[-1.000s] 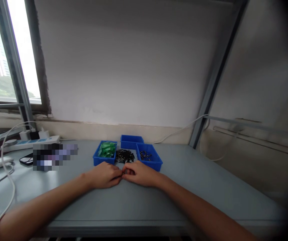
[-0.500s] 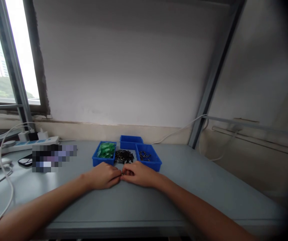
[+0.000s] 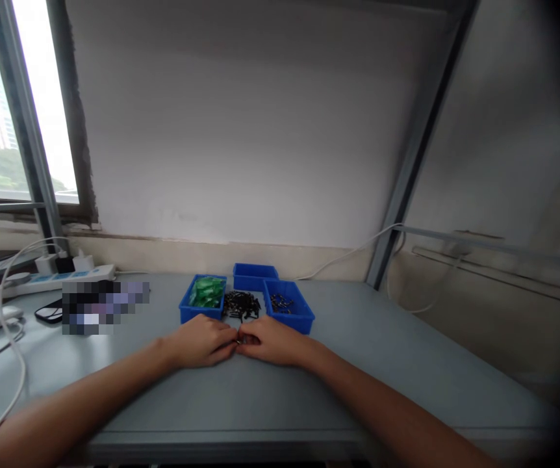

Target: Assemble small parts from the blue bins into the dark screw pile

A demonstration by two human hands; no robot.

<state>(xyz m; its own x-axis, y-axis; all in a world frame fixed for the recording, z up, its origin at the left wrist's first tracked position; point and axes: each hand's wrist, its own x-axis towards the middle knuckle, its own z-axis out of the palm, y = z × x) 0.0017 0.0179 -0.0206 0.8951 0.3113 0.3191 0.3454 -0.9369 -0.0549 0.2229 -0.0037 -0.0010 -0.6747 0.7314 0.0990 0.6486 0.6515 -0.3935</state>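
My left hand [image 3: 205,340] and my right hand [image 3: 270,340] meet above the table, fingertips pinched together. A tiny shiny piece [image 3: 238,340] shows between them, too small to name and mostly covered by the fingers. Just beyond the hands lies a loose pile of small black parts [image 3: 242,304], some with a metallic glint. A blue bin [image 3: 195,316] with green plastic packets [image 3: 206,292] stands behind my left hand. Behind my right hand, another blue bin [image 3: 301,305] holds small metal pieces [image 3: 281,303].
A third blue bin [image 3: 255,276] stands at the back near the wall. On the left are a white power strip [image 3: 65,278] with plugs, white cables [image 3: 17,338], a small white case [image 3: 0,317] and a blurred-out object [image 3: 99,309]. A metal post [image 3: 411,149] rises on the right.
The fingers of my right hand have shifted slightly around the tiny piece, and both hands are a touch further right. Bins and pile stay as they were.
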